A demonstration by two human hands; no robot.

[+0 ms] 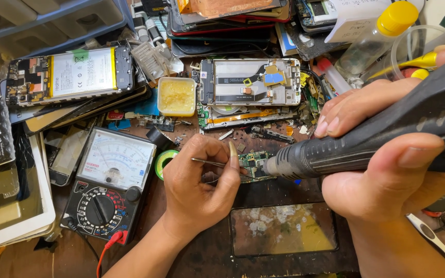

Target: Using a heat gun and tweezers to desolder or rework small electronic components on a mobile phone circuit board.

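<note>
Tweezers (pixel 213 162) pinched in the left hand (pixel 199 180) could slip off the tiny green board (pixel 254 162). The right hand (pixel 387 154) grips a heavy black hot tool (pixel 366 141) that might burn nearby parts.

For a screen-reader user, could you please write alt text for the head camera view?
A person's right hand aims a black hot-air tool at a small green circuit board, while the left hand holds tweezers to it. Around them on the cluttered bench lie an analog multimeter, opened phones and a tub of yellow flux.
</note>
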